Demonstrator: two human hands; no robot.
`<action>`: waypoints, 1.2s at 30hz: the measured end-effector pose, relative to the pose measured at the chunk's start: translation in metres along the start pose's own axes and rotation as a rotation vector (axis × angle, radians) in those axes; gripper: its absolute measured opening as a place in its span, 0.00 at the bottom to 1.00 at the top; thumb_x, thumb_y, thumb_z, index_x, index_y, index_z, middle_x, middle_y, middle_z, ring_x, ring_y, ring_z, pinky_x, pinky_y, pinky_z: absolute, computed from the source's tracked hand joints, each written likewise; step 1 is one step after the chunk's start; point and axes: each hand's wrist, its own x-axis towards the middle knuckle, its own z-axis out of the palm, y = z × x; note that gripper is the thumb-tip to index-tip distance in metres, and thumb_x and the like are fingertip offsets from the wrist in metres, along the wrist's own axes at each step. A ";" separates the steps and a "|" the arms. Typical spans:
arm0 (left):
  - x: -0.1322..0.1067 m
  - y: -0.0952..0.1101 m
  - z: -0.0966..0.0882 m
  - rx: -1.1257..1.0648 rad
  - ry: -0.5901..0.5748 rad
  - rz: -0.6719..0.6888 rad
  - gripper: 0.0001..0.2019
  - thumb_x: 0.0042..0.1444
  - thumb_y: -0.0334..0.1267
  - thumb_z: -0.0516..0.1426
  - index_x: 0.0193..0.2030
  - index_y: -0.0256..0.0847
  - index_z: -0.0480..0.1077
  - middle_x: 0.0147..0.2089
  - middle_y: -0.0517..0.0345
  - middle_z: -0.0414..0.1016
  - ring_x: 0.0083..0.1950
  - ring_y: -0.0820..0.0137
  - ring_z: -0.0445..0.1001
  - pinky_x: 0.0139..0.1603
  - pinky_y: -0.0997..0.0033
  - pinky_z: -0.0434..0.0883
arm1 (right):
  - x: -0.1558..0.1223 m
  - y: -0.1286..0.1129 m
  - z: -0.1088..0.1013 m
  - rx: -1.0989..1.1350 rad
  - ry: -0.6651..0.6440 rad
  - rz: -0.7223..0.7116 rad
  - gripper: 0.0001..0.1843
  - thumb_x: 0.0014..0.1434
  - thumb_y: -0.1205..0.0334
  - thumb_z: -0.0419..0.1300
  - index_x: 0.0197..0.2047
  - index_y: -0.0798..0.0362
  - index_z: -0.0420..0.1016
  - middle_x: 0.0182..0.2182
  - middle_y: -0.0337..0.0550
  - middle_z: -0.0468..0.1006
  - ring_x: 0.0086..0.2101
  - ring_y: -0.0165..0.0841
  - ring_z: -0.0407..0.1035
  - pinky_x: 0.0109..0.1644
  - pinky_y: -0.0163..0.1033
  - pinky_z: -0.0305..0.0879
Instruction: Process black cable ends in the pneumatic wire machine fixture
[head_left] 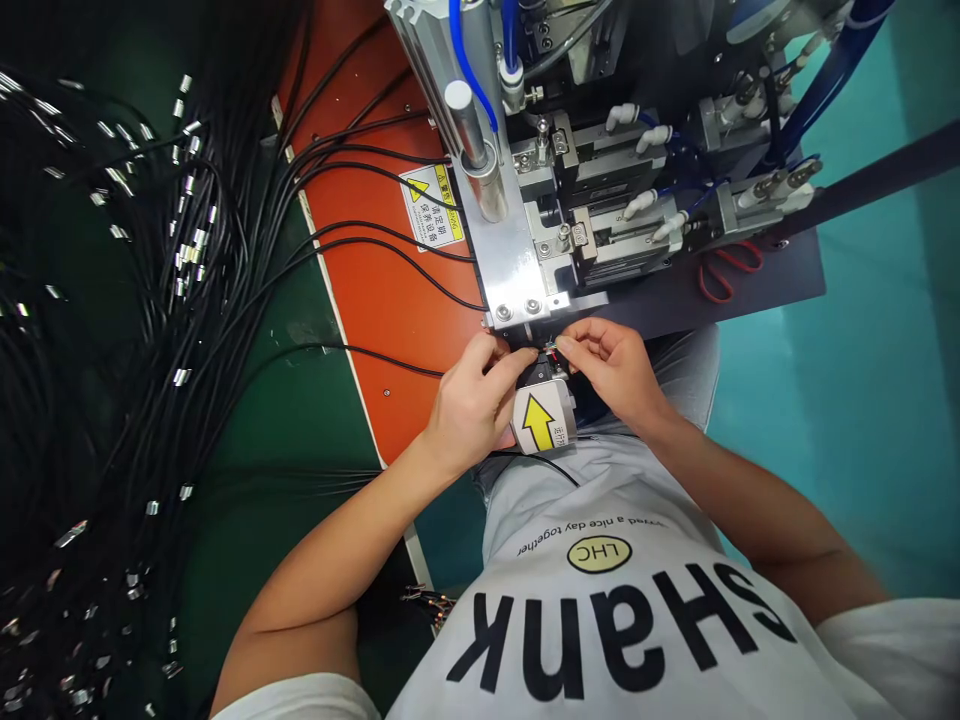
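Note:
My left hand [472, 400] is closed in a pinch on the end of a thin black cable [375, 352] at the front of a metal machine [517, 250]. My right hand [611, 365] pinches the small coloured wire tips [553, 347] of that cable, just under the machine's silver plate. Both hands meet above a white block with a yellow arrow label [541, 422]. What sits between the fingertips is mostly hidden.
A large heap of black cables with silver ferrules [135, 300] covers the green surface at left. An orange-red board [375, 250] carries a yellow warning sticker [431, 205]. Red-handled scissors [727, 270] lie on the dark plate at right. Blue air hoses [472, 60] run above.

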 end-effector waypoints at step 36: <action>-0.002 0.001 0.002 0.065 -0.050 -0.023 0.16 0.65 0.29 0.49 0.56 0.42 0.70 0.42 0.51 0.67 0.45 0.66 0.72 0.40 0.69 0.73 | -0.001 0.007 -0.002 -0.105 0.014 -0.098 0.11 0.60 0.54 0.65 0.33 0.53 0.74 0.27 0.38 0.74 0.27 0.29 0.66 0.32 0.37 0.61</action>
